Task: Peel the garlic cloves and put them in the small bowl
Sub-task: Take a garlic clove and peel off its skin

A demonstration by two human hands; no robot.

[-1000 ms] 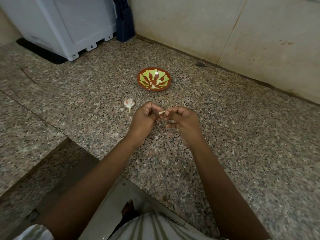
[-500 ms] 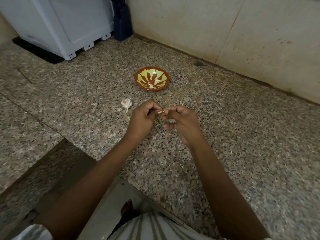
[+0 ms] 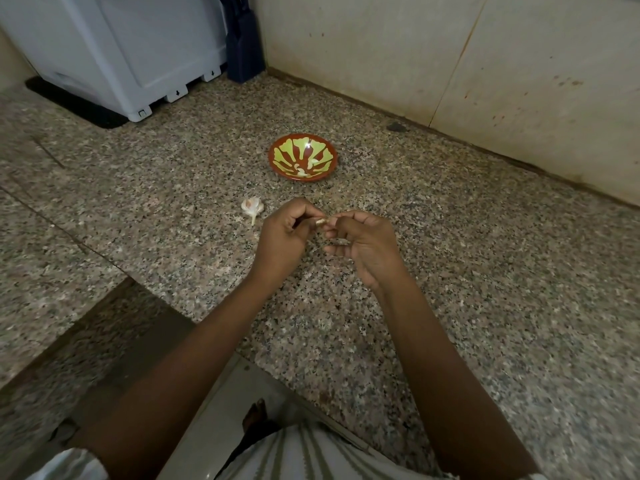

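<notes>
One speckled granite counter (image 3: 485, 271), polished and mottled grey, pink and black, fills most of the view and meets a wall (image 3: 381, 46) of two large beige tiles, stained and split by one thin vertical joint. At the far left stands one white plastic appliance (image 3: 121, 46), boxy and smooth, on one black mat (image 3: 69, 103). Just to its right, one dark upright block (image 3: 244, 46) sits in the corner. Two bare forearms reach in from the near edge. The left hand (image 3: 284, 233) and the right hand (image 3: 363, 240) meet above the middle of the counter, fingers curled, and their fingertips pinch one small pale garlic clove (image 3: 321, 222) between them, lifted off the stone. Beyond the hands lies one small round bowl (image 3: 327, 152), shallow and glossy, red-brown with green petal shapes, holding a pale piece (image 3: 300, 173). Left of the hands, one papery white garlic head (image 3: 252, 206) rests on the granite, stalk pointing near.
</notes>
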